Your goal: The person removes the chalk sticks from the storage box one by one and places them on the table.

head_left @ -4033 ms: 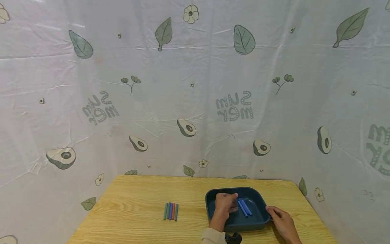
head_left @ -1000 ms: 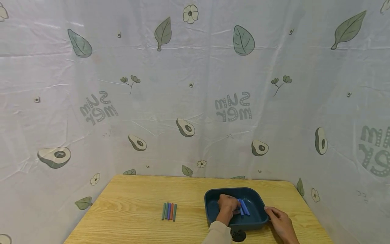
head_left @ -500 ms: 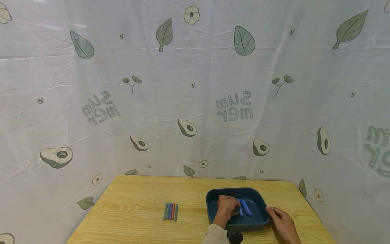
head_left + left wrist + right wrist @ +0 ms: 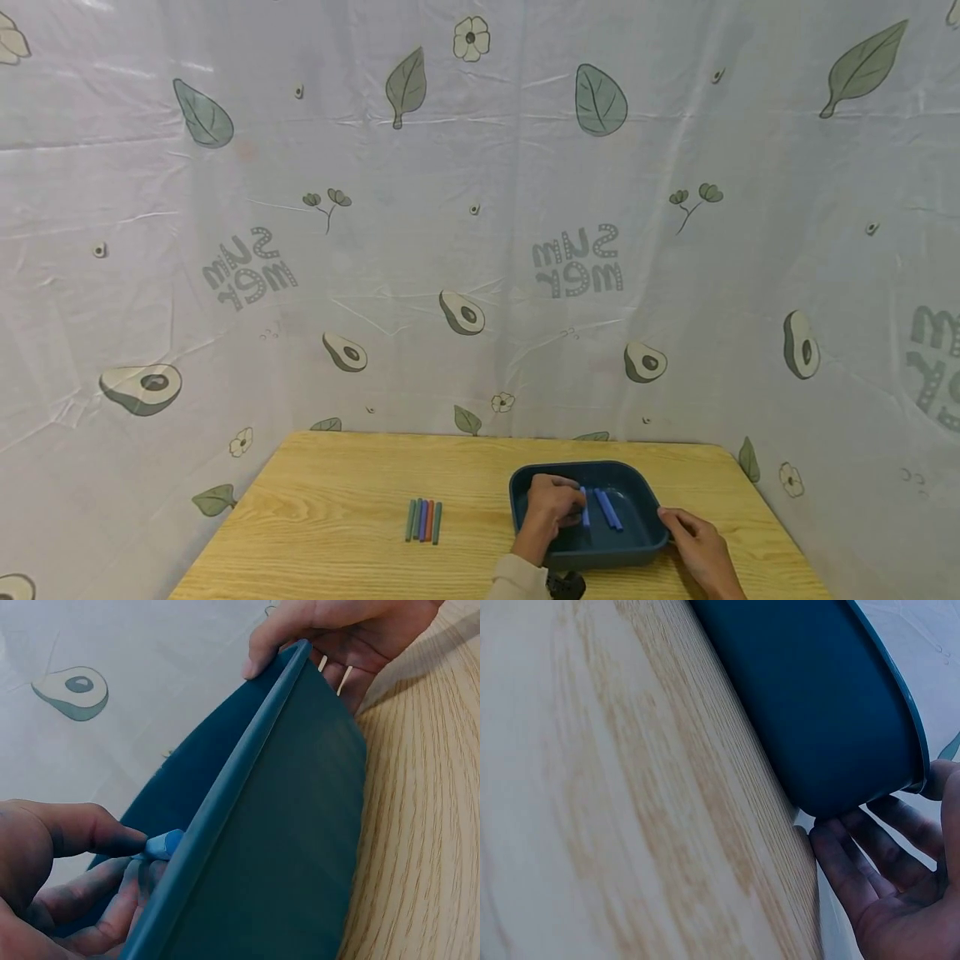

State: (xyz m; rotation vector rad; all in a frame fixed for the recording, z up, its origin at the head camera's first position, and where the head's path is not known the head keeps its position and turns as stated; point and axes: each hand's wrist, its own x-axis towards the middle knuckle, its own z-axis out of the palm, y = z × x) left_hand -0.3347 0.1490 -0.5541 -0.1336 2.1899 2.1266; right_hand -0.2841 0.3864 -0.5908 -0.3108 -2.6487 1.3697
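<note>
A dark blue rectangular basin [image 4: 607,558] stands on the right part of the table. Inside it, my left hand [image 4: 553,504] pinches a blue stick that looks like chalk [image 4: 586,507] between thumb and fingers. The left wrist view shows one flat end of this chalk stick [image 4: 165,844] jutting from the fingertips. To its right, a pair of blue sticks [image 4: 608,510] lies side by side on the basin's floor. My right hand [image 4: 699,546] grips the basin's right corner, thumb at the rim and fingers against the outer wall [image 4: 840,735].
Left of the basin, several green, blue and red sticks [image 4: 424,521] lie in a row on the wooden table [image 4: 330,500]. A pale printed curtain [image 4: 480,250] hangs behind and along both sides of the table.
My left hand went right toward the blue sticks, then moved back left with one, widening the gap to the pair. My right hand stays on the basin's corner.
</note>
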